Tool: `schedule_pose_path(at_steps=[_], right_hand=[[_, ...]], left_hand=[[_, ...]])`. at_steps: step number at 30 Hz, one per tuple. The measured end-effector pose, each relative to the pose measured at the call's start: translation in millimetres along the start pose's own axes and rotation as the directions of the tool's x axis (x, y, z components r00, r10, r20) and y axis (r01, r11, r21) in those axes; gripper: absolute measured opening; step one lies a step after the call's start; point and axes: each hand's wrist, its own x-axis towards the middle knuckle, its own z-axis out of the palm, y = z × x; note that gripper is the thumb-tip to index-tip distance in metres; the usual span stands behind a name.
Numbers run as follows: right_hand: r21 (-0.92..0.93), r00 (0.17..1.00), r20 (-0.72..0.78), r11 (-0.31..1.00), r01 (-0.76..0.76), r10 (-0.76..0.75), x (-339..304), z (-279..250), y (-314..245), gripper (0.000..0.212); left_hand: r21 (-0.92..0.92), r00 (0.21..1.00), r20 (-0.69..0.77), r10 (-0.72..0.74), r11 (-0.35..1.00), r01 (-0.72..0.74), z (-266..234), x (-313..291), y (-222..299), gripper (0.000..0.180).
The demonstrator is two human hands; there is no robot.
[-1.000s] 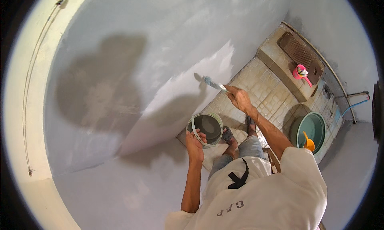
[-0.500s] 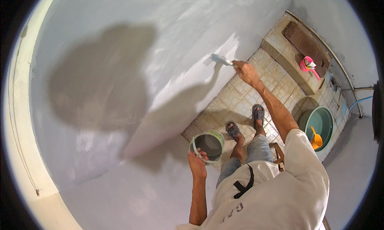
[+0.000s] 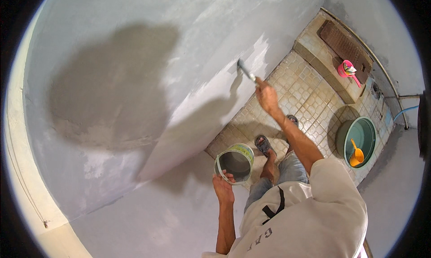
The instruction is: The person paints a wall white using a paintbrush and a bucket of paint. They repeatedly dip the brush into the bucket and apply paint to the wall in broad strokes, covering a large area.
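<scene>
My right hand (image 3: pixel 266 96) is closed around the handle of a paintbrush (image 3: pixel 246 70). The brush's dark bristles meet the wall (image 3: pixel 215 47), at the edge between a grey coated area and a paler patch. Down at the left, my left hand (image 3: pixel 223 187) grips the rim and white handle of a round plastic bucket (image 3: pixel 246 152). The bucket is tilted, its open top facing up toward me, with grey paint inside. My thumb and fingertips show at the bucket's near edge; the rest of the grip is partly hidden.
Right of my sandalled feet stands a green tub (image 3: pixel 371 143) with an orange dipper (image 3: pixel 357 157) in it. A raised tiled step (image 3: pixel 321 69) bears a brown ribbed board (image 3: pixel 342 41) and a pink dipper (image 3: pixel 345 70) with small packets inside. Tiled floor (image 3: pixel 310 94) lies below the wall.
My right hand has shifted slightly left and down, and the brush has turned to a steeper slant against the wall. The left hand keeps its hold on the bucket.
</scene>
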Motion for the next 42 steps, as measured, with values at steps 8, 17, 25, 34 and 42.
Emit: schedule_pose_path(at_steps=[8, 17, 25, 34, 42], right_hand=[[0.043, 0.968, 0.246, 0.998, -0.054, 0.042, -68, 20, -80, 0.044], [0.084, 0.905, 0.411, 0.993, 0.079, -0.106, -88, 32, -97, 0.04], [-0.052, 0.955, 0.287, 0.997, -0.062, 0.075, 22, -66, -34, 0.04], [-0.021, 0.987, 0.158, 0.999, -0.026, 0.029, -15, -12, -60, 0.047], [0.037, 0.886, 0.45, 0.993, 0.111, -0.116, -63, -17, -122, 0.047]], left_hand=[[-0.041, 1.0, -0.019, -0.003, 0.999, 0.002, 3, -2, -4, 0.051], [-0.054, 0.999, -0.039, -0.015, 0.998, 0.013, 0, -2, -11, 0.052], [-0.06, 0.997, -0.071, -0.035, 0.998, 0.031, -13, -6, -17, 0.05], [-0.041, 0.999, -0.05, 0.003, 0.999, -0.005, -20, -2, -24, 0.051], [-0.084, 0.998, -0.06, -0.004, 0.996, -0.001, -20, -1, -24, 0.051]])
